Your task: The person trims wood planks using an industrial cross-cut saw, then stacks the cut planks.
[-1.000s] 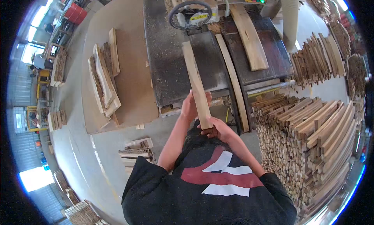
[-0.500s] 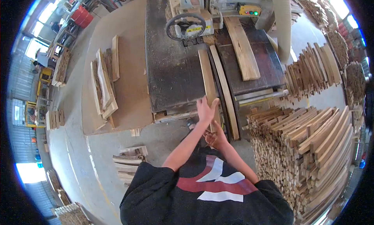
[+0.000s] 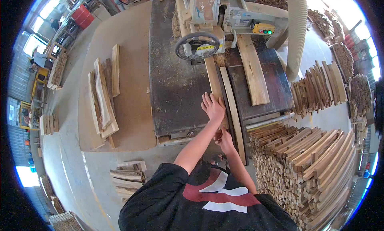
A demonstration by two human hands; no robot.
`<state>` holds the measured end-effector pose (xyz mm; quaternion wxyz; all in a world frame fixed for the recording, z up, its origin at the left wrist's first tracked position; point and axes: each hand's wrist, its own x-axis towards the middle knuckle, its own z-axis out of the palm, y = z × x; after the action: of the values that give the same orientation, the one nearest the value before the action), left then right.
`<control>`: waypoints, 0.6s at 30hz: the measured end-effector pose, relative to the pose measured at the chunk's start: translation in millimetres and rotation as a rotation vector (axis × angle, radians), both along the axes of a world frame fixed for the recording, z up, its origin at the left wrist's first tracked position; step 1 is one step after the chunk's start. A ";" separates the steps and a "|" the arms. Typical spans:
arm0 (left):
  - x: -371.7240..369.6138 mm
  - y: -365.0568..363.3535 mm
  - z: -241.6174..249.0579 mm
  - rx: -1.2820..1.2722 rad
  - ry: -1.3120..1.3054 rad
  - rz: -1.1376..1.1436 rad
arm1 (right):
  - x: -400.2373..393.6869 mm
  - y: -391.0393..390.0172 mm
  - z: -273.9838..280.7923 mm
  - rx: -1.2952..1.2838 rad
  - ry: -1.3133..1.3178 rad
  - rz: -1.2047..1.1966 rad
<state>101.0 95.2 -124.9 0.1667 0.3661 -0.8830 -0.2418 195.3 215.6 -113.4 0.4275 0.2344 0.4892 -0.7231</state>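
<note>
A long narrow wooden board (image 3: 214, 77) lies on the dark machine table (image 3: 180, 107), its far end beside the machine's handwheel (image 3: 197, 46). My left hand (image 3: 213, 108) rests on top of this board with its fingers spread. Closer to me, my right hand (image 3: 225, 139) is closed around the board's near end, which the fingers partly hide. To the right of the board runs a dark guide rail (image 3: 229, 93). A pale wooden strip (image 3: 233, 107) lies along it, and a wider plank (image 3: 253, 77) sits further right on the table.
The saw-like machine (image 3: 206, 11) has a control box with lit buttons (image 3: 263, 29) and a ribbed hose (image 3: 297, 35). Stacked wood pieces (image 3: 304, 163) stand at right. Several boards (image 3: 105, 95) lie on a brown sheet (image 3: 134, 111) at left; more wood (image 3: 128, 177) sits on the floor.
The board has slid forward toward the machine, along with both hands. My left hand went from gripping the board's side to lying spread on top. The view has tilted somewhat.
</note>
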 end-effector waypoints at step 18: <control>-103.1 -110.1 6.3 0.117 0.367 0.090 | -123.5 -132.3 -28.4 0.288 0.141 -0.231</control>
<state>-2.1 -14.9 -118.6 0.3138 0.3643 -0.8049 -0.3478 71.8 83.2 -141.8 0.2686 0.2964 0.5861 -0.7046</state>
